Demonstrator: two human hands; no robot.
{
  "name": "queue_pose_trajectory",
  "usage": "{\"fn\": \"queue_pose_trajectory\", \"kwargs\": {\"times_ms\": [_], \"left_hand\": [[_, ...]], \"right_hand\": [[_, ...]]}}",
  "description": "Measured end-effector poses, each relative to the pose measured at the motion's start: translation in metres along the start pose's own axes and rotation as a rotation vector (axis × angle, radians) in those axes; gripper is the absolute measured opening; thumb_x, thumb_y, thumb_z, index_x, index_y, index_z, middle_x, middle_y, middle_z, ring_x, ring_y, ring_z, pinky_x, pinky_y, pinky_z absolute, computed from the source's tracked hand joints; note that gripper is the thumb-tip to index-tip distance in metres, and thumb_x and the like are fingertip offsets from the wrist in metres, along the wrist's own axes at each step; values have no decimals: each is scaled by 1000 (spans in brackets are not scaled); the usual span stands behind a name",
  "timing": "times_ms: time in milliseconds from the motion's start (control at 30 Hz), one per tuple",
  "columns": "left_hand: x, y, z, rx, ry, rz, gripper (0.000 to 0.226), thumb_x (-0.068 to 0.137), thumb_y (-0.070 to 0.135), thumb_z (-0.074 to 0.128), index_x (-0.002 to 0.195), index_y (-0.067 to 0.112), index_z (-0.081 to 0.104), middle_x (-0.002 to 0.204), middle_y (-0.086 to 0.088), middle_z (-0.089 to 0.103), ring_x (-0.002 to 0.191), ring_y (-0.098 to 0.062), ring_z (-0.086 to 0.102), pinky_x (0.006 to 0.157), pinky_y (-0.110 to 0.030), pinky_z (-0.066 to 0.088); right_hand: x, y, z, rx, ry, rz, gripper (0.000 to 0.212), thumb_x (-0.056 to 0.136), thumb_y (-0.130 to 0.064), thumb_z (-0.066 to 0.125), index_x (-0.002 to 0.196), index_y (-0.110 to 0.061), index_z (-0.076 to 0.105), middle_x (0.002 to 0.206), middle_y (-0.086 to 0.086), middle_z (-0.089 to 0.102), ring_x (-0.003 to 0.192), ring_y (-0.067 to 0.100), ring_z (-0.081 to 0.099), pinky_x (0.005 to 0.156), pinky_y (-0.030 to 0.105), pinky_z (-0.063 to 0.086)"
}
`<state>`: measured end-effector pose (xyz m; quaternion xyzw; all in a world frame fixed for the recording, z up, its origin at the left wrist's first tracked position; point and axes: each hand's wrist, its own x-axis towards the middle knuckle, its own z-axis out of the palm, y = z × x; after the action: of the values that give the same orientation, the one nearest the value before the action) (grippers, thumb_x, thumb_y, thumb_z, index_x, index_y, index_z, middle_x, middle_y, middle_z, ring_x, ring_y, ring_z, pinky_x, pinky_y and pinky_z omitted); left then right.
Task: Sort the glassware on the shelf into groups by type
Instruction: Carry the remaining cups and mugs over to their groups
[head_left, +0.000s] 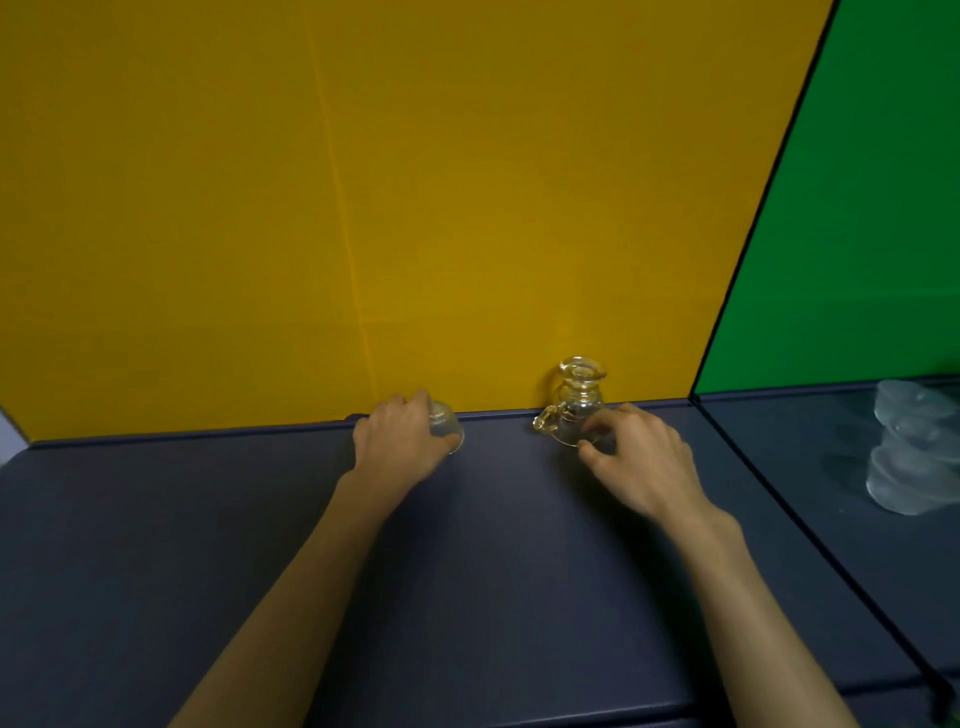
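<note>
A small clear glass cup (445, 426) stands upside down on the dark shelf (260, 519) against the yellow back wall. My left hand (397, 439) grips it from the left, fingers curled over its top. To the right stands a clear glass pitcher (574, 402) with a gold rim and a gold handle on its left side. My right hand (636, 457) holds its base, thumb and fingers pinching the lower body from the right.
A black divider (769, 467) separates this compartment from the green-walled one on the right. There, several clear glasses (906, 452) lie grouped on the shelf. A yellow panel (363, 208) closes the back.
</note>
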<state>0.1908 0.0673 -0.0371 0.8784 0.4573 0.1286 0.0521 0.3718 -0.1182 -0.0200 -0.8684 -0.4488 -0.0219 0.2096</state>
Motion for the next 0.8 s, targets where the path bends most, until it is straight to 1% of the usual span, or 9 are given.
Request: {"fn": "queue_pose_trajectory", "kwargs": {"times_ms": [133, 300, 467, 533, 633, 667, 700, 733, 800], "left_hand": [[7, 3, 5, -13, -57, -12, 63, 81, 64, 67, 124, 22, 50, 119, -4, 60, 110, -28, 58, 77, -37, 41], [12, 4, 10, -81, -40, -32, 61, 78, 62, 71, 120, 22, 50, 117, -4, 62, 108, -28, 60, 77, -38, 44], [9, 4, 9, -222, 34, -73, 59, 78, 61, 73, 111, 18, 49, 104, 0, 60, 95, -24, 59, 70, -35, 43], [7, 5, 6, -398, 35, -126, 58, 78, 59, 75, 111, 19, 47, 100, 3, 57, 92, -20, 57, 68, -33, 42], [3, 2, -1, -944, -25, -217, 51, 79, 45, 79, 111, 18, 50, 106, 3, 64, 87, -11, 62, 61, -20, 48], [1, 1, -4, -1110, -48, -235, 52, 79, 41, 80, 114, 15, 52, 110, -2, 67, 90, -12, 66, 66, -19, 52], [0, -1, -8, -1234, -65, -249, 56, 77, 38, 80, 118, 13, 52, 115, -6, 68, 94, -14, 69, 75, -22, 56], [-1, -3, -12, -1336, -73, -251, 58, 77, 35, 79, 122, 11, 52, 117, -8, 69, 98, -16, 70, 84, -27, 57], [-3, -7, -18, -1463, -50, -235, 54, 80, 24, 76, 126, 11, 49, 118, -8, 69, 99, -15, 72, 92, -32, 57]], "right_hand": [[10, 9, 12, -42, -2, 86, 33, 89, -41, 63, 112, -19, 66, 117, 4, 62, 111, 28, 57, 83, 39, 47], [24, 10, 26, -67, -60, 127, 60, 86, -48, 66, 129, -9, 52, 130, 11, 54, 124, 32, 48, 95, 46, 45], [38, 18, 36, 91, -44, 186, 64, 83, -53, 69, 127, -11, 49, 128, 12, 57, 120, 34, 52, 92, 45, 48], [42, 22, 38, 181, -35, 193, 62, 81, -54, 72, 124, -13, 51, 126, 9, 60, 117, 34, 55, 89, 44, 49], [47, 23, 42, 263, -37, 194, 60, 80, -52, 75, 122, -16, 53, 125, 6, 63, 116, 33, 58, 85, 41, 47], [49, 23, 44, 292, -40, 199, 60, 79, -51, 77, 122, -17, 53, 124, 6, 64, 115, 32, 58, 84, 40, 46], [51, 22, 45, 328, -43, 210, 61, 77, -50, 79, 122, -18, 53, 122, 5, 65, 115, 31, 58, 85, 40, 46], [54, 22, 46, 368, -46, 224, 63, 76, -49, 81, 123, -19, 53, 122, 4, 65, 116, 30, 58, 87, 40, 46], [58, 21, 49, 440, -53, 252, 66, 74, -47, 83, 125, -20, 53, 123, 4, 66, 117, 30, 58, 91, 41, 46]]}}
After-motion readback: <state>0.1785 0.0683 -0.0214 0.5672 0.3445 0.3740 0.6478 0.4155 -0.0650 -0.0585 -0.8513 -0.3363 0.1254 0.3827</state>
